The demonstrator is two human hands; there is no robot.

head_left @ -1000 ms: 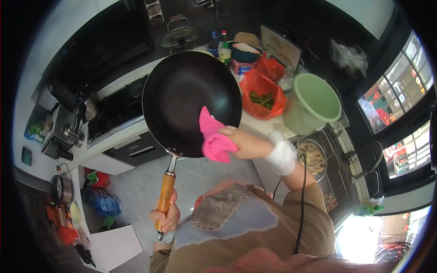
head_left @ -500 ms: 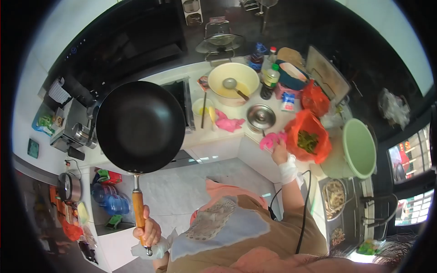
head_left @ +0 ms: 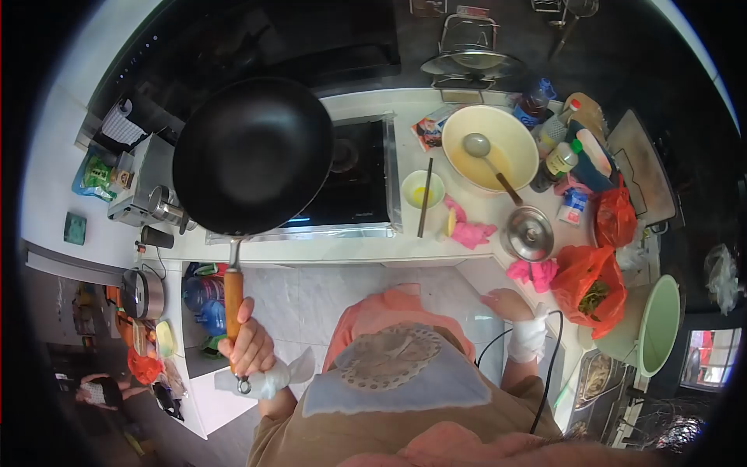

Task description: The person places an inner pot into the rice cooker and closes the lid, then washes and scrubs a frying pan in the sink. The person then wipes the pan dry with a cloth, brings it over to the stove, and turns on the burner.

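Note:
My left hand [head_left: 253, 346] is wrapped round the wooden handle of a black wok [head_left: 250, 156]. The wok hangs over the left part of the black stove [head_left: 354, 179], with nothing visible inside it. My right hand [head_left: 507, 305] is beside the counter's front edge, holding nothing, its fingers stretched out. Just beyond it lies a pink cloth [head_left: 533, 274], apart from the fingers. A metal lid or shallow bowl [head_left: 530, 233] sits behind that cloth. White wraps cover both wrists.
A cream basin [head_left: 459, 132] holds yellowish liquid and a ladle [head_left: 477, 145]. A small bowl [head_left: 411, 187] with chopsticks [head_left: 425, 210] stands beside the stove. Bottles [head_left: 562, 159], a red bag of greens [head_left: 583, 288] and a green bucket [head_left: 660, 327] line the right side.
My right hand has let go of the pink cloth and drawn back from it. The view has turned left, showing more of the stove; my left hand still grips the wok.

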